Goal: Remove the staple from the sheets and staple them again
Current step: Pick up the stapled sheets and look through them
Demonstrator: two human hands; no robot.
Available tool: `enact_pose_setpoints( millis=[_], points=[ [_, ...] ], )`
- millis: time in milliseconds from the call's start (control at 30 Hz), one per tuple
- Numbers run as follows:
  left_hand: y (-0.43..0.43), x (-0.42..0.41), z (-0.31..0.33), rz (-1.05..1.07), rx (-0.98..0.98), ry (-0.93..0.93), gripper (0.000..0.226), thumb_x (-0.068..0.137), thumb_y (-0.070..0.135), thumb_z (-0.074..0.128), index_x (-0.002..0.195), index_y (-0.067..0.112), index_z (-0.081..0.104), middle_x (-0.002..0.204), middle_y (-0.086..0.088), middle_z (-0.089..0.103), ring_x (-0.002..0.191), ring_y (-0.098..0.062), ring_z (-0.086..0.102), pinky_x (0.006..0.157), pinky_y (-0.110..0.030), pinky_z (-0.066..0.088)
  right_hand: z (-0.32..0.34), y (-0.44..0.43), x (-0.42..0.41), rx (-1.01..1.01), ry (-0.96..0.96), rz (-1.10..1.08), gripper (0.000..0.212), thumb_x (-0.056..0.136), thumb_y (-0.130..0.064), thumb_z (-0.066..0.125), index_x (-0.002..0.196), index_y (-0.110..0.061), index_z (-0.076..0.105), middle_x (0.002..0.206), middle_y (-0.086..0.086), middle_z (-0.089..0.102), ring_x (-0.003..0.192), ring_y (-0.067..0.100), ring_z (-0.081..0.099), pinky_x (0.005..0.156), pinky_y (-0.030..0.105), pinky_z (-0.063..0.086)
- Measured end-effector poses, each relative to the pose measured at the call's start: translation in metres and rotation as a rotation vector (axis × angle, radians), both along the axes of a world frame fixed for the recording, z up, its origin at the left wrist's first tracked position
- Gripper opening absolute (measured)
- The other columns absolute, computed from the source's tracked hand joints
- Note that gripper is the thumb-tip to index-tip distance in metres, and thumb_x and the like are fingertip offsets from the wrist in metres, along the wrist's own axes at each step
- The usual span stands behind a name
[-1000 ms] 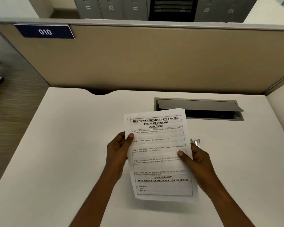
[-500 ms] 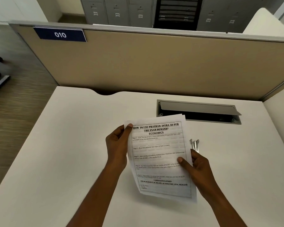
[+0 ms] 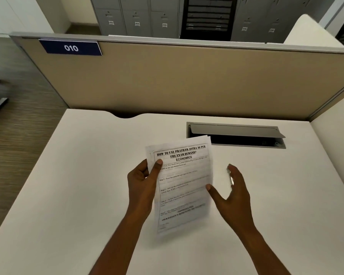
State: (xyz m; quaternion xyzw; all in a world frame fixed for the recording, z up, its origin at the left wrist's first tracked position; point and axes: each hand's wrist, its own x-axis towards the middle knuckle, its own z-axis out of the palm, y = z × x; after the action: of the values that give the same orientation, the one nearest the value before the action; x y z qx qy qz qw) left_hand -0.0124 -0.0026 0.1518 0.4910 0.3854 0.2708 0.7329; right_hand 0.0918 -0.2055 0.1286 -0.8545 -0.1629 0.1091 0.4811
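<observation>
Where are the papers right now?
In the head view, the printed sheets are just left of middle, held up over the white desk by the left hand. The open right hand is beside them, with the cable hatch behind.

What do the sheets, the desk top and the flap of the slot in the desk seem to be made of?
The sheets look like plain white paper: thin, matte, black print, edges fanned. The desk top seems a smooth off-white laminate with a soft sheen; what lies under it cannot be told. The flap looks like grey metal or painted plastic, with a thin, straight edge.
</observation>
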Motion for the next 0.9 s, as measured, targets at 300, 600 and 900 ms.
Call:
enact_pose_setpoints(
  millis=[300,600,900],
  points=[
    [-0.059,-0.001,0.013,0.027,0.568,-0.008,0.027,0.094,0.032,0.071,0.117,0.022,0.076,0.100,0.014,0.079,0.088,-0.012,0.077,0.068,-0.036,0.064,0.077,0.066,-0.057,0.223,0.070,0.240,0.057,0.094,-0.047,0.058,0.145,-0.046,0.034,0.143,-0.030,0.046,0.124,-0.014,0.048,0.100,0.011,0.045],
    [-0.062,-0.011,0.006,-0.366,0.805,-0.189,0.059,0.088,0.005,0.070,0.144,0.011,0.054,0.143,0.002,0.063,0.131,-0.013,0.060,0.094,-0.030,0.060,0.075,0.052,-0.047,0.297,0.167,0.143,0.043,0.100,-0.032,0.049,0.144,-0.032,0.049,0.118,-0.023,0.068,0.109,-0.006,0.064,0.089,0.015,0.054],
    [-0.006,-0.011,-0.010,-0.123,0.476,0.000,0.075,0.085,0.023,0.077,0.150,0.021,0.040,0.151,0.012,0.049,0.138,-0.001,0.046,0.108,-0.022,0.046,0.095,0.026,-0.028,0.416,0.278,0.268,0.033,0.105,-0.022,0.040,0.128,-0.028,0.062,0.118,-0.015,0.071,0.115,0.005,0.064,0.094,0.022,0.054]
  ],
)
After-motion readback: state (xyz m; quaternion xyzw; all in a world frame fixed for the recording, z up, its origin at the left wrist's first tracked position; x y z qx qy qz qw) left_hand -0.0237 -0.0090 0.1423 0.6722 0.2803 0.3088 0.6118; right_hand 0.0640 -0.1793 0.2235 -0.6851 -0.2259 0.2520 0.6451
